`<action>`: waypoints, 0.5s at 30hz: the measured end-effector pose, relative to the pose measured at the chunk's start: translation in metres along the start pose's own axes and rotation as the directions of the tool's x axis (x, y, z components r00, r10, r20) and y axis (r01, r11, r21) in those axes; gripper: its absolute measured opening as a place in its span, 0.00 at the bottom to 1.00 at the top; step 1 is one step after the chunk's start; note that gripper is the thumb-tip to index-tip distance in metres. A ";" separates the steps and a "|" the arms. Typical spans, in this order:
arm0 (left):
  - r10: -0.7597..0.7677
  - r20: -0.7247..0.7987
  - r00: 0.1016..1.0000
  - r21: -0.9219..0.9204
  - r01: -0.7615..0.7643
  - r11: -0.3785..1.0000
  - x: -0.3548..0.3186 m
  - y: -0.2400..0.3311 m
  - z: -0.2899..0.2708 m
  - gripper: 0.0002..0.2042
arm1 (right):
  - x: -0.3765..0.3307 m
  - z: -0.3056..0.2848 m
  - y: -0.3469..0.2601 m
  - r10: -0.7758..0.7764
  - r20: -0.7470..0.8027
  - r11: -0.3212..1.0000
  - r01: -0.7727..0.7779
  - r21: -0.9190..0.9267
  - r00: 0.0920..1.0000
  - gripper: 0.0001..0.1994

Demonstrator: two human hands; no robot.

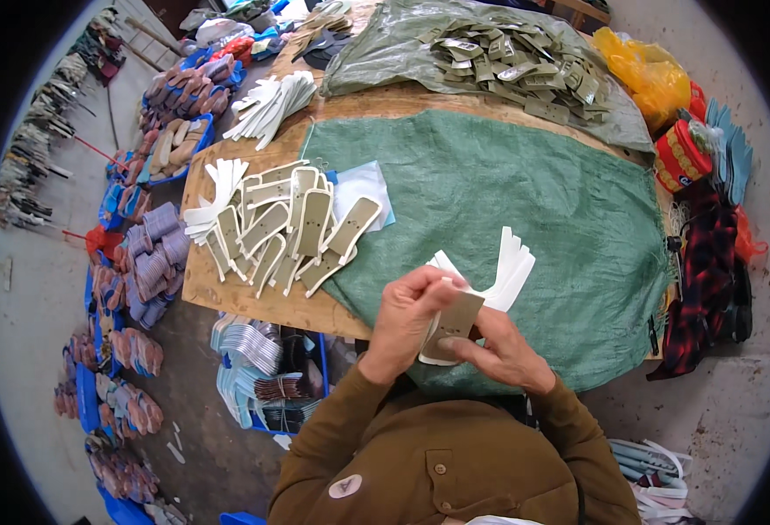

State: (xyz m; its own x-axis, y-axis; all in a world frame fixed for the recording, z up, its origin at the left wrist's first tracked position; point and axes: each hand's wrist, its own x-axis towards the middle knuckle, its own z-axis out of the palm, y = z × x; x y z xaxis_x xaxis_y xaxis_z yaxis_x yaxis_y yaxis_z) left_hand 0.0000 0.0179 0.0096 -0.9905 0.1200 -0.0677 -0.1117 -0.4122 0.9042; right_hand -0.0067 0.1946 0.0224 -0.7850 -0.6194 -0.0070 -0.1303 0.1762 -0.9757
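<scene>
Both hands are closed on an olive slipper strap (457, 317) with a white edge, held up in front of my body. My left hand (402, 317) pinches its upper left part between thumb and fingers. My right hand (506, 352) grips the lower right part, thumb pressed on its face. Just beyond my fingers a fan of white strips (513, 267) shows; whether it lies on the green woven sheet (569, 219) or is partly held, I cannot tell. To the left, several similar white-edged olive straps (313, 219) are heaped on the wooden table.
White strips (271, 105) lie in bundles on the wooden table (214, 284). At the back, olive pieces (525, 70) pile on a grey-green sheet. A yellow plastic bag (643, 74) sits at the far right. Blue crates (322, 367) of shoe parts stand on the floor at left.
</scene>
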 end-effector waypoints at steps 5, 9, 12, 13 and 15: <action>0.048 0.177 0.983 0.458 -0.126 0.880 -0.016 -0.040 -0.047 0.23 | 0.006 -0.004 0.006 -0.018 -0.040 0.999 0.020 0.047 0.999 0.15; -0.107 0.038 0.994 0.466 0.077 0.881 -0.017 -0.008 -0.016 0.16 | 0.007 -0.006 0.009 0.050 -0.013 0.997 -0.049 0.054 0.999 0.14; -0.065 0.131 0.989 0.627 -0.032 0.779 -0.012 -0.007 -0.027 0.14 | 0.012 -0.005 0.007 -0.014 -0.042 1.000 0.014 -0.001 0.999 0.15; -0.091 0.152 0.984 0.619 -0.023 0.785 -0.009 -0.005 -0.027 0.13 | 0.010 -0.005 0.006 -0.011 -0.038 1.000 0.010 -0.027 0.999 0.15; -0.162 0.173 0.971 0.593 0.028 0.805 -0.010 0.000 -0.024 0.13 | 0.004 -0.007 0.003 -0.007 -0.033 0.997 0.005 -0.075 0.999 0.16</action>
State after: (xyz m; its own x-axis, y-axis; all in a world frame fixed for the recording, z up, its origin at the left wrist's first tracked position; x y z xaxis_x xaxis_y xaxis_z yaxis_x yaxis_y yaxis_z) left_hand 0.0077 -0.0050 0.0002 -0.9300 0.3401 -0.1393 -0.0703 0.2075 0.9757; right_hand -0.0149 0.1978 0.0206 -0.8038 -0.5949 0.0074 -0.1788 0.2298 -0.9567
